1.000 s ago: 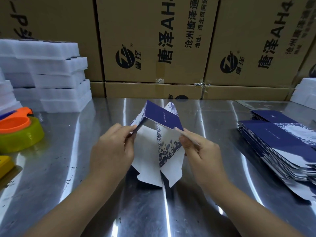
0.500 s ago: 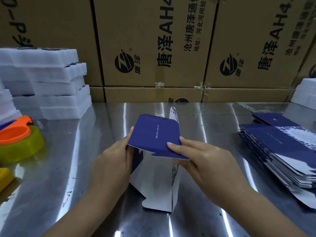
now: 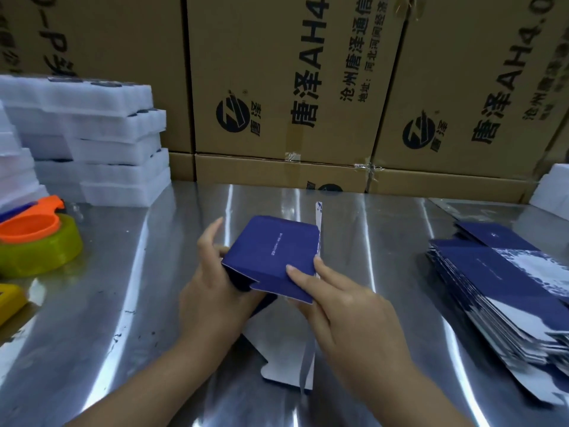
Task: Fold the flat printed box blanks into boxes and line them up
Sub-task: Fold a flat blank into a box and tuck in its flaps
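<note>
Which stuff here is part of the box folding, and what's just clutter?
Job: half-folded box, held by left hand and right hand; stack of flat blanks.
Lying about: foam trays, tape roll, cartons.

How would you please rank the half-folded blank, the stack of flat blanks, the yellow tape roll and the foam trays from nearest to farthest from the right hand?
1. The half-folded blank: centre, pinched by the right hand itself.
2. The stack of flat blanks: off to the right.
3. The yellow tape roll, far left, and the foam trays, back left: too close to call.
</note>
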